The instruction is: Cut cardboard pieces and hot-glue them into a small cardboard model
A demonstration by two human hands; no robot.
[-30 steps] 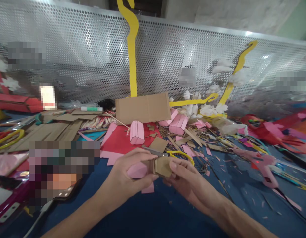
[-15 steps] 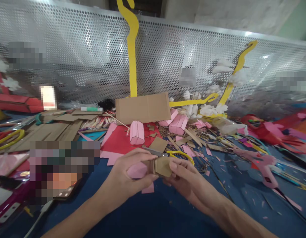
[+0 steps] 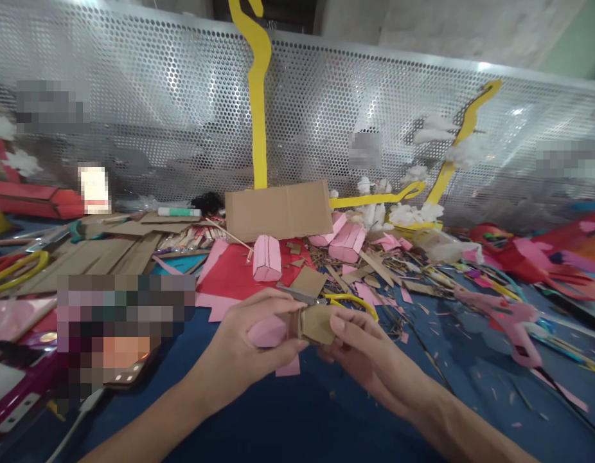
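Note:
Between my two hands is a small cardboard piece [image 3: 317, 324] with a pink end [image 3: 267, 331]. My left hand [image 3: 247, 341] is wrapped round its pink end, thumb below and fingers above. The fingers of my right hand [image 3: 358, 337] pinch the bare brown end. Just beyond them lie yellow-handled scissors [image 3: 353, 302] and a flat cardboard scrap [image 3: 308, 281]. A pink faceted block [image 3: 267, 258] rests on red paper [image 3: 223, 273] behind my left hand. Under the held piece, a pink paper strip [image 3: 288, 367] lies on the blue table [image 3: 278, 418].
Behind stands a cardboard box [image 3: 278, 211] beneath a yellow wavy strip [image 3: 258, 116], before a perforated metal panel [image 3: 182, 116]. A pink glue gun [image 3: 512, 318] with a cord lies right. Cardboard sheets [image 3: 95, 257] are stacked left. Paper and stick scraps litter the right side.

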